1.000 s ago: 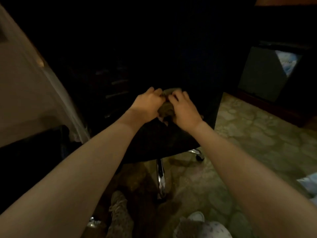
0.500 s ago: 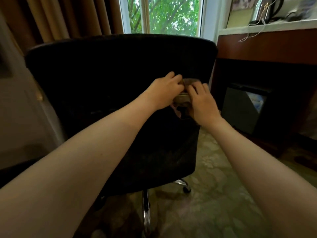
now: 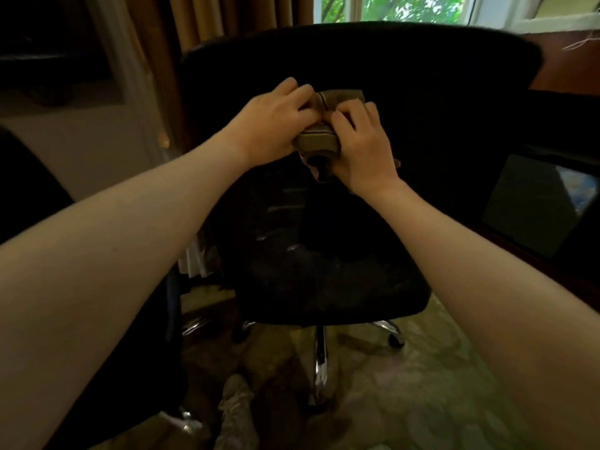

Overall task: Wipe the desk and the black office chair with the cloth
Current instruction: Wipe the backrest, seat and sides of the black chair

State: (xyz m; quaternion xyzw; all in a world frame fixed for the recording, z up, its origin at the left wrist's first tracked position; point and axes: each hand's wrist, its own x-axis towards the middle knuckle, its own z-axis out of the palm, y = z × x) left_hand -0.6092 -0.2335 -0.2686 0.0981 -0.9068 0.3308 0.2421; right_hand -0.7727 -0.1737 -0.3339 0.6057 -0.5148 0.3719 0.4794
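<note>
- Both hands are out in front, forearms bare, meeting at the cloth [image 3: 319, 142] in mid-view.
- The cloth is a tan bundle with a dark stripe, folded over on itself, and a loose end hangs below the hands.
- The left hand [image 3: 276, 125] grips the cloth's left side with its fingers curled in over the edge.
- The right hand [image 3: 363, 147] has the right side, knuckles up, fingertips bent down onto the top fold and pinching it.
- So it is a two-handed hold, the hands close together with the cloth between them.
- The cloth sits in front of the chair [image 3: 324, 280], level with the upper part of the backrest [image 3: 373, 53] and above the seat; whether it touches the backrest I cannot tell.
- The chair is black, facing the person, on a chrome base [image 3: 319, 352] with a caster [image 3: 396, 339] showing at the right.
- The bench [image 3: 571, 69] is reddish-brown, off to the right, behind the chair's top corner and well apart from the cloth.
- A brown curtain [image 3: 181, 27] hangs upper left and a window [image 3: 406, 6] with green leaves shows behind the backrest.
- A pale patterned carpet [image 3: 422, 384] lies under the chair.
</note>
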